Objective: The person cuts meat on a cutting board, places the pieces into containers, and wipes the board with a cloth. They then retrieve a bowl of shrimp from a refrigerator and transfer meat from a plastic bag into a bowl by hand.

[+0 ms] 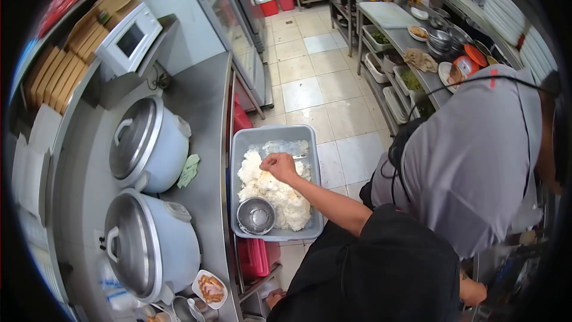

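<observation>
My right hand (279, 166) reaches in from the right over a grey plastic tub (317, 203), its fingers drawn together and pointing down. What they hold, if anything, I cannot make out. A heap of white cooked rice (275, 189) fills much of the tub, just under the hand. A metal bowl (256, 216) sits on the rice in the tub's near left corner. Some rice clings to the tub's far end, where the handle of a utensil (299, 156) shows. My left hand (274, 298) is low in the view beside my black clothing, its fingers mostly hidden.
Two large lidded rice cookers (173, 149) stand on the steel counter (208, 113) at left, with a green cloth (189, 170) and a dish of sliced meat (211, 289). A person in a grey shirt (471, 155) stands close at right. Bowls (441, 40) crowd the right counter.
</observation>
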A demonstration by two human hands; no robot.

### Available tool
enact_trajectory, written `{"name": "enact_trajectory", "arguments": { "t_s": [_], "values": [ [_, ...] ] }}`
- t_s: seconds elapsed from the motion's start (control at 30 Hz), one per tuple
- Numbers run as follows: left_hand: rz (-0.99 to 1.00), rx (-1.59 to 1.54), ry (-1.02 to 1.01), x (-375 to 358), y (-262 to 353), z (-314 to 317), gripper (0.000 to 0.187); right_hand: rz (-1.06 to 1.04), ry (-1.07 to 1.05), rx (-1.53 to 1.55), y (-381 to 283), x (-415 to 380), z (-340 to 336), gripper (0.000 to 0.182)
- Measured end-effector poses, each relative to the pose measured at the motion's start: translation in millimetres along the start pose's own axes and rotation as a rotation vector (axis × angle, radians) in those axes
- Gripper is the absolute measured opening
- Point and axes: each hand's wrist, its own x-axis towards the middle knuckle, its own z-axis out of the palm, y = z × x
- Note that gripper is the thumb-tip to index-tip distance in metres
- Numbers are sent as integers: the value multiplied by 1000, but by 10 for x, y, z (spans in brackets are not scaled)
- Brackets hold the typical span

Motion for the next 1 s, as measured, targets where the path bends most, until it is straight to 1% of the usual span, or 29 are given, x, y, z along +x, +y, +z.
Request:
{"name": "enact_trajectory", "arguments": {
  "t_s": [0.03, 0.07, 0.1, 0.13, 0.2, 0.27, 0.3, 0.33, 0.37, 0.4, 0.43, 0.47, 0.5, 0.53, 0.57, 0.6, 0.63, 0.67, 0.7, 0.73, 0.77, 0.8, 0.83, 0.87, 0.9, 0.93, 1.0],
  "values": [
    [-51, 20, 33, -312, 517, 131, 20, 124, 3, -103, -67, 74, -161, 29],
    [-101, 40, 67, -489, 817, 208, 16, 199, 7, -157, -141, 139, -323, 30],
    [-97, 57, 60, -466, 839, 216, 16, 275, 10, -211, -167, 184, -469, 30],
    [-63, 68, 52, -433, 844, 241, 16, 284, 22, -210, -83, 214, -579, 30],
    [-28, 86, 41, -256, 732, 279, 17, 27, 298, -34, 213, 290, -776, 32],
    [200, 229, -48, 217, 343, 217, 19, 38, 515, -35, 654, 391, -1050, 34],
    [209, 232, -53, 336, 326, 276, 19, 69, 636, -125, 783, 396, -1241, 35],
    [212, 229, -66, 413, 312, 342, 20, 101, 689, -88, 820, 370, -1482, 31],
    [211, 223, -80, 436, 307, 408, 20, 145, 750, -166, 837, 318, -1711, 29],
    [214, 223, -82, 397, 389, 490, 20, 136, 808, -211, 1046, 337, -1923, 25],
    [290, 326, -100, 362, 529, 563, 21, 143, 864, -222, 1085, 305, -2129, 23],
    [369, 431, -114, 305, 723, 629, 22, 165, 905, -290, 1147, 283, -2318, 23],
    [377, 440, -104, 350, 817, 604, 22, 221, 961, -286, 1159, 233, -2471, 24],
    [292, 265, -259, 414, 913, 580, 23, 277, 1016, -284, 1179, 219, -2581, 25],
    [203, 87, -414, 475, 995, 629, 25, 282, 1020, -276, 1221, 253, -2635, 25],
    [363, 55, -217, -292, 1486, 1007, 27, 348, 1083, -280, 1287, 268, -2698, 26],
    [363, 67, -224, -512, 1790, 1228, 27, 418, 1148, -290, 1357, 294, -2803, 26],
    [417, 174, -172, -659, 2012, 1418, 25, 455, 1083, -255, 1406, 315, -2922, 26],
    [471, 284, -126, -707, 2145, 1593, 23, 476, 1101, -265, 1494, 351, -3053, 26],
    [531, 440, -181, -667, 2319, 1731, 27, 422, 1048, -295, 1596, 400, -3176, 26],
    [524, 474, -199, -656, 2461, 1908, 27, 379, 992, -321, 1713, 422, -3276, 27],
    [483, 466, -216, -759, 2748, 2147, 31, 349, 987, -356, 1725, 449, -3411, 28],
    [443, 464, -233, -820, 2998, 2365, 35, 399, 1011, -357, 1708, 479, -3537, 28],
    [435, 516, -257, -805, 3196, 2539, 35, 380, 1031, -364, 1669, 518, -3686, 30],
    [501, 548, -307, -750, 3391, 2768, 38, 347, 1055, -379, 1654, 595, -3885, 33],
    [568, 570, -363, -710, 3587, 3024, 41, 376, 1090, -396, 1661, 671, -4088, 33],
    [600, 619, -428, -660, 3939, 3471, 38, 368, 1093, -421, 1653, 849, -4463, 40]
  ]
}}
